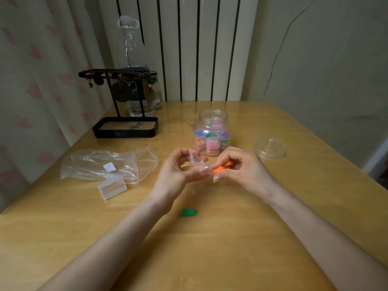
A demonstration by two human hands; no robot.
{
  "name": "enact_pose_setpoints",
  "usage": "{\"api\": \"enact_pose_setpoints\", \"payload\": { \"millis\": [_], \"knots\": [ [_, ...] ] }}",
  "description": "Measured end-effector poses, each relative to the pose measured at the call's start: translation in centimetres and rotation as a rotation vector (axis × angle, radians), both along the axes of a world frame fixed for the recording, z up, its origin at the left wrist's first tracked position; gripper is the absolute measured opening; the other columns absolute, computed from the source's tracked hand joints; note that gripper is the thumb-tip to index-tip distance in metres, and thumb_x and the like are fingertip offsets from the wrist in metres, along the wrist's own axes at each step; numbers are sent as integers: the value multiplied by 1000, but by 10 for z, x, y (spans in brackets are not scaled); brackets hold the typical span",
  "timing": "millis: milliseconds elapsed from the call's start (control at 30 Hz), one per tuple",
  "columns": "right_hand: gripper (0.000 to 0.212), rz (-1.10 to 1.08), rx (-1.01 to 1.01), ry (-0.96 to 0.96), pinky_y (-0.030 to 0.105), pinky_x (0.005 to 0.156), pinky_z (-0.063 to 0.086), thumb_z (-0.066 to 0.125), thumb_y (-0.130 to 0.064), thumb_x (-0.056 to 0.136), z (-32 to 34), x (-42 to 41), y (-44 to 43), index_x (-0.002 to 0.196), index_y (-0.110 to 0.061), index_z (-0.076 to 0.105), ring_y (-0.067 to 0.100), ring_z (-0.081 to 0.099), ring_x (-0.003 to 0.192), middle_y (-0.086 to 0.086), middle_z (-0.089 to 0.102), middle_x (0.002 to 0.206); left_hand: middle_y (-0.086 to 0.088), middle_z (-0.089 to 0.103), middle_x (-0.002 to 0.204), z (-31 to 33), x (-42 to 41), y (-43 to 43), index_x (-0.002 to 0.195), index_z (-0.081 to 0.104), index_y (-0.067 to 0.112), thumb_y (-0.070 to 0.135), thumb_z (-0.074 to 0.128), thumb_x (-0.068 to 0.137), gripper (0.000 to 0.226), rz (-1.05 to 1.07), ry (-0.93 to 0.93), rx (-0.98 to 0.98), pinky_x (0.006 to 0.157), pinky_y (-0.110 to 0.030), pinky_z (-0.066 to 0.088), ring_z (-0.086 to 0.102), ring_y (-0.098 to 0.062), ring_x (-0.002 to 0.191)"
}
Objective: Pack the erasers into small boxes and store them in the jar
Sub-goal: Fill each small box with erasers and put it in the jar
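You're at a glossy wood desk (231, 238) shoved against a white radiator (189, 49), curtain (31, 80) on the left, plain wall on the right. Back left there's a black stand (126, 127) with a bottle (134, 59) behind it. The open jar (212, 132), already holding filled boxes, sits mid-desk, its lid (270, 148) lying apart to the right. A crumpled bag (105, 164) and a spare box (112, 186) touching it fill the left side; the near half of the desk is mostly free, just a green eraser (188, 212) lying there alone. Both your forearms reach in from the bottom, hands raised above the desk in front of the jar. Your left hand (180, 171) has its grip pinching a clear open box (197, 160); your right hand (241, 166) is curled, grip pinching orange erasers (221, 167) right beside that box.
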State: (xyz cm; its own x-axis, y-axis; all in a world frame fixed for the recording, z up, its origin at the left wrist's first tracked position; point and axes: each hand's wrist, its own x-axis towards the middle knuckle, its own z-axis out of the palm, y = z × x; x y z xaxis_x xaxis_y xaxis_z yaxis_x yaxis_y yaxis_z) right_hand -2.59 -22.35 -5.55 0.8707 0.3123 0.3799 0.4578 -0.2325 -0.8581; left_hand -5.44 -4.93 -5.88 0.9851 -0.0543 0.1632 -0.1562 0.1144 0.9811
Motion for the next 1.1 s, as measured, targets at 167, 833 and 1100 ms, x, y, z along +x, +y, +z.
{"api": "enact_pose_setpoints", "payload": {
  "millis": [167, 833, 1100],
  "knots": [
    [20, -13, -137, -25, 37, 76, 51, 80, -6, 66, 8, -1, -8, 78, -21, 74, 8, 56, 81, -8, 56, 88, -22, 62, 110, 1, 2, 0, 104, 52, 1, -3, 70, 71, 37, 9, 14, -60, 80, -38, 58, 67, -27, 84],
    [29, -32, -136, -11, 13, 73, 44, 65, -1, 82, 29, -6, -21, 105, -16, 71, -3, 54, 79, -5, 60, 97, -4, 69, 96, -1, 2, 2, 101, 54, 4, -5, 74, 67, 40, 11, -68, 146, 75, -25, 56, 69, -11, 84],
    [23, -158, -41, -202, 13, 74, 46, 75, 5, 68, 11, -5, -5, 77, -15, 68, 1, 62, 78, -9, 65, 81, 1, 68, 92, -1, 0, -2, 97, 55, 10, 4, 78, 61, 43, -20, -79, 186, 78, -29, 55, 70, -16, 85]
  ]
}}
